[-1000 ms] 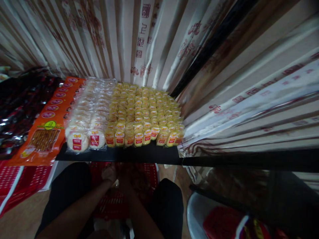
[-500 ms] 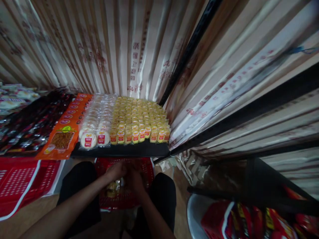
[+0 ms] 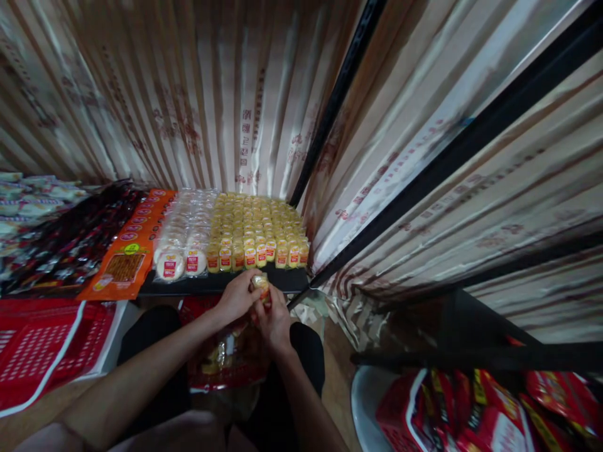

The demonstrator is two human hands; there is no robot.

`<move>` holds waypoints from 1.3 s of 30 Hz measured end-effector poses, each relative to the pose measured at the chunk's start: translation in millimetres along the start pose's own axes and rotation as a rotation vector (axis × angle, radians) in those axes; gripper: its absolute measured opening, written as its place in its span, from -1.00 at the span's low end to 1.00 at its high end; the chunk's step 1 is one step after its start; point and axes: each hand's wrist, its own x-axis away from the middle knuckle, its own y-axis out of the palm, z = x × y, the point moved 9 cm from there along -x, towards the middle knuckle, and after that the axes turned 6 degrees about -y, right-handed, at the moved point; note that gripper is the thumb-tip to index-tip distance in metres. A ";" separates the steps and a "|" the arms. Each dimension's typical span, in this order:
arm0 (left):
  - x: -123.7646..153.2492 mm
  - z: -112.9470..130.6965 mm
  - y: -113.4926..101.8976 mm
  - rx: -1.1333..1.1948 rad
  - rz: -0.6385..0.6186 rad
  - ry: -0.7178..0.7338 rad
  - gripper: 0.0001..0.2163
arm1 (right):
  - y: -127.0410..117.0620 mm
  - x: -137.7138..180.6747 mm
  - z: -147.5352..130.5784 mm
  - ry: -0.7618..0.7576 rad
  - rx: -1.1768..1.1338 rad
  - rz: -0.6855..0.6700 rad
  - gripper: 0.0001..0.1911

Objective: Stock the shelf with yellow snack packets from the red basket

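The person's left hand (image 3: pixel 238 298) and right hand (image 3: pixel 274 321) meet just below the front edge of a black shelf board (image 3: pixel 188 285), both closed around one small yellow-wrapped snack packet (image 3: pixel 262 286), which sits between the fingertips, close to the shelf edge. On the shelf, rows of matching yellow packets (image 3: pixel 257 229) stand beside round white cakes in clear wrap (image 3: pixel 181 242) and a flat orange snack bag (image 3: pixel 123 269). A red plastic basket (image 3: pixel 226 361) lies between the knees.
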 end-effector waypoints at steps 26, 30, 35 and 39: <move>-41.6 4.9 22.9 -0.254 0.236 0.360 -0.63 | -0.9 -44.0 42.0 0.168 0.025 0.348 -0.61; -40.4 -0.6 28.0 -0.386 0.242 0.419 -0.64 | -2.0 -44.4 47.9 0.230 0.001 0.374 -0.59; -34.0 8.3 37.2 -0.674 0.219 0.576 -0.68 | -3.3 -46.6 49.2 0.254 0.040 0.380 -0.67; -35.2 6.7 37.0 -0.768 0.201 0.606 -0.64 | 0.0 -48.0 48.3 0.243 0.078 0.367 -0.70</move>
